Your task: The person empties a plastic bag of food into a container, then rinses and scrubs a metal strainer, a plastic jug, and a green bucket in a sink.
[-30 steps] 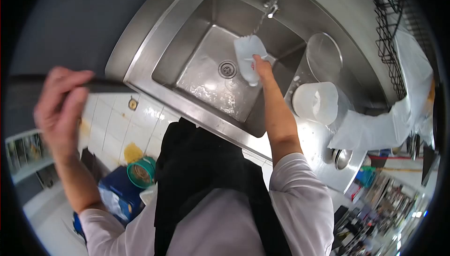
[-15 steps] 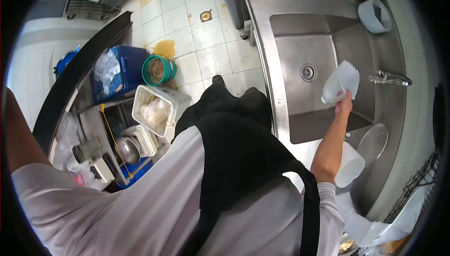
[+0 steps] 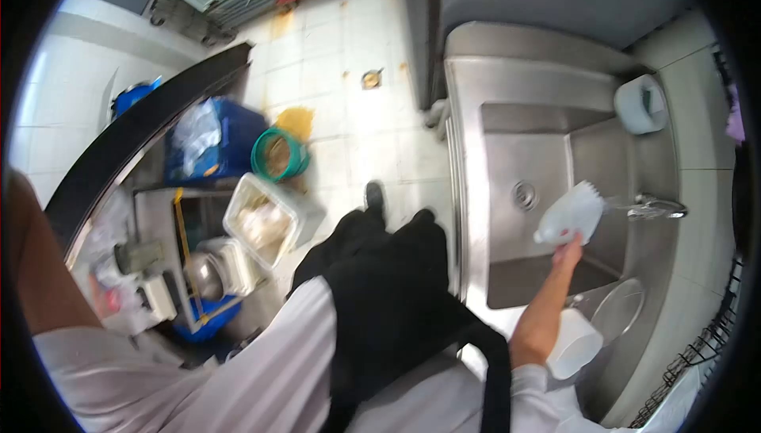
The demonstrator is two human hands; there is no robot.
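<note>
Holding a cut white plastic jug [image 3: 572, 212] over the sink [image 3: 515, 270], the right hand [image 3: 567, 250] has its fingers closed on the jug's side. The jug's jagged open end faces the tap [image 3: 659, 208], where water runs; its narrow neck points away, near the drain [image 3: 525, 195]. A white tub [image 3: 575, 344] sits on the worktop beside the sink, near a round clear rim [image 3: 618, 312]. The left hand is out of view, so its fingers' state cannot be told.
</note>
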